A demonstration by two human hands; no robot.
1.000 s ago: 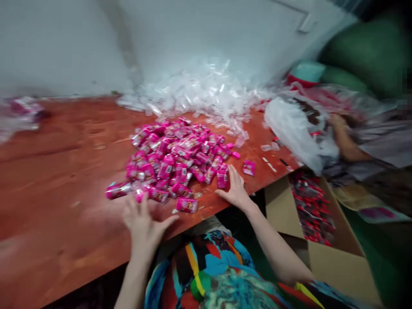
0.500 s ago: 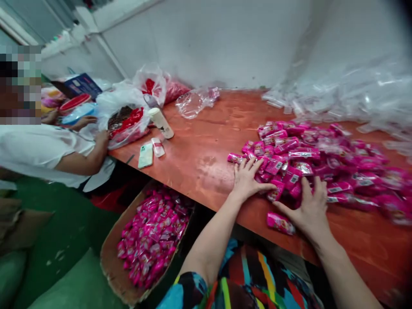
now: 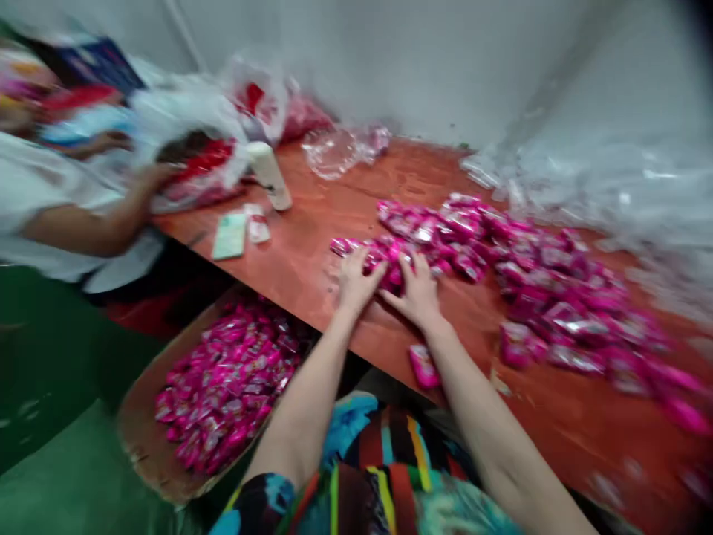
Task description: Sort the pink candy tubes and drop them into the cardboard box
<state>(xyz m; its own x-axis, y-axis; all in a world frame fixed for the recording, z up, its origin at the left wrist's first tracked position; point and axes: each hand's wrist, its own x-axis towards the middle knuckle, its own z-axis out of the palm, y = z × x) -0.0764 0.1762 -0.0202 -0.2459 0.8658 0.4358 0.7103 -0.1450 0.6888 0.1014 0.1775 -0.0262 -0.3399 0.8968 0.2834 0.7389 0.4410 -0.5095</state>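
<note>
Many small pink packets in shiny wrap (image 3: pixel 557 297) lie in a long heap across the red-brown table. At the heap's near left end, my left hand (image 3: pixel 355 281) rests against a cluster of packets (image 3: pixel 393 275), thumb and fingers apart. My right hand (image 3: pixel 417 293) touches the same cluster from the right, its fingers also spread. The cluster sits between and beyond both hands; their fingertips partly blur into it. A single pink packet (image 3: pixel 424 366) lies apart near the table edge, beside my right forearm.
Below the table at left stands a cardboard box (image 3: pixel 139 416) full of pink packets. A phone (image 3: pixel 229 235), a small white-and-red packet (image 3: pixel 257 224) and a pale bottle (image 3: pixel 270 177) lie toward the left. Clear plastic (image 3: pixel 613 186) piles along the wall. A co-worker's arm (image 3: pixel 100 227) reaches into bags.
Both hands have moved left along the table, pulling a cluster of packets away from the heap, leaving a gap in its front. The view has shifted, blurring slightly.
</note>
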